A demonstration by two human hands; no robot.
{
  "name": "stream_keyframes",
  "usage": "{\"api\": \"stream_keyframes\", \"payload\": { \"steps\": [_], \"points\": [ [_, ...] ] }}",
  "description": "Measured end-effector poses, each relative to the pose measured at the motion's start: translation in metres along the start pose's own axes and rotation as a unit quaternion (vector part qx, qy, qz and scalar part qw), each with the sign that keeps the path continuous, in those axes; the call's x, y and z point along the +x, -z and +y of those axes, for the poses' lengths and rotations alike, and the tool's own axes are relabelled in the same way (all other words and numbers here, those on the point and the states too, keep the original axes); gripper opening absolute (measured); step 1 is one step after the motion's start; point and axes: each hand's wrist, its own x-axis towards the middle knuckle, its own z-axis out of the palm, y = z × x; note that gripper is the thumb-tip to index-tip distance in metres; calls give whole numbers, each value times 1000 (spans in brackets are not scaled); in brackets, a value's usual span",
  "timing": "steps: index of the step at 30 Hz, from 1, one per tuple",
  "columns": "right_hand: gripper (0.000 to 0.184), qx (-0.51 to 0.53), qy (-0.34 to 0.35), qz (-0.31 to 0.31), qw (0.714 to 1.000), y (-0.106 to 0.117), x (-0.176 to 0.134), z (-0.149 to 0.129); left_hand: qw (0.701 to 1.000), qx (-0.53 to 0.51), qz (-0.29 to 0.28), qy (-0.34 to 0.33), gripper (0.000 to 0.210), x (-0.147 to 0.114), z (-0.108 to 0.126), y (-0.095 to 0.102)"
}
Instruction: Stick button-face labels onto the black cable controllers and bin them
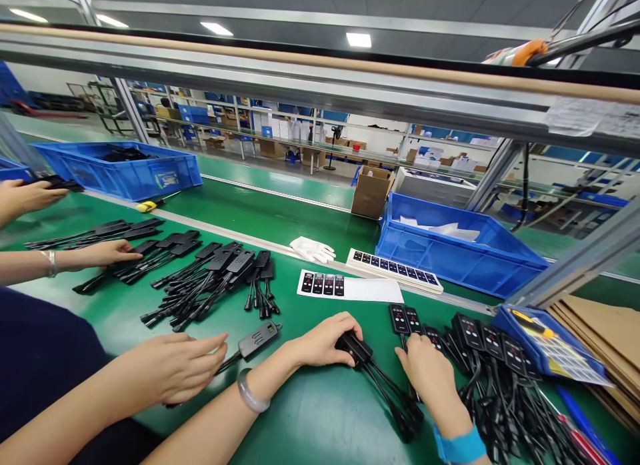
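My left hand (333, 341), with a grey bangle at the wrist, is closed around a small bundle of black cabled control boxes (359, 350). Their cables (393, 398) trail to the lower right over the green bench. My right hand (430, 368), wearing a blue wristband, has its fingers bent over black control boxes with labelled fronts (399, 318); the fingertips are partly hidden. Right of it lies a heap of labelled control boxes (493, 341) with tangled cables. A sticker sheet (370, 290) with several black labels lies beyond my hands.
A co-worker's hand (175, 365) is near a grey control box (257, 339); another hand (107, 251) touches piled control boxes. A third hand (30, 201) is at far left. Blue bins (460, 251), a white glove (313, 249), a label strip (395, 270) and cardboard (605, 338) surround the work area.
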Motion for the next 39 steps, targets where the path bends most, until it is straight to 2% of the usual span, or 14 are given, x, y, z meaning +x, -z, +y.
{"api": "stream_keyframes", "payload": {
  "steps": [2,7,9,12,14,20,26,29,31,33,35,37,39],
  "points": [
    [16,15,20,-20,999,-1,-1,-2,1000,10,-5,5,52,-1,-2,-2],
    [7,102,112,-85,985,4,-3,-6,996,78,-33,-10,104,-3,-8,-5],
    [9,114,124,-93,981,7,-2,-3,995,83,-54,-10,104,-3,-8,-5],
    [20,11,30,-19,999,8,0,6,996,64,-55,-25,84,-2,-4,-4],
    [24,-64,-29,18,997,5,1,10,997,54,-44,-36,79,-1,-3,-4],
    [26,-53,-30,6,998,0,4,9,993,68,-88,-27,93,0,-9,-6],
    [26,38,43,-23,998,0,2,7,992,76,-100,-23,104,-1,-7,-5],
    [27,156,131,-68,977,1,-1,3,993,72,-90,-10,114,-2,-4,-6],
    [21,199,169,-102,960,2,-1,4,994,70,-86,0,113,-3,-3,-6],
    [15,143,128,-64,979,3,0,9,994,69,-80,2,106,-3,-3,-6],
    [21,11,33,34,999,2,2,16,995,66,-75,-4,100,-2,-3,-5],
    [29,-105,-38,103,989,-2,4,21,994,66,-81,-12,99,-2,-3,-5],
    [33,-146,-47,113,982,-6,5,21,993,69,-92,-19,100,-2,-3,-5]
  ]
}}
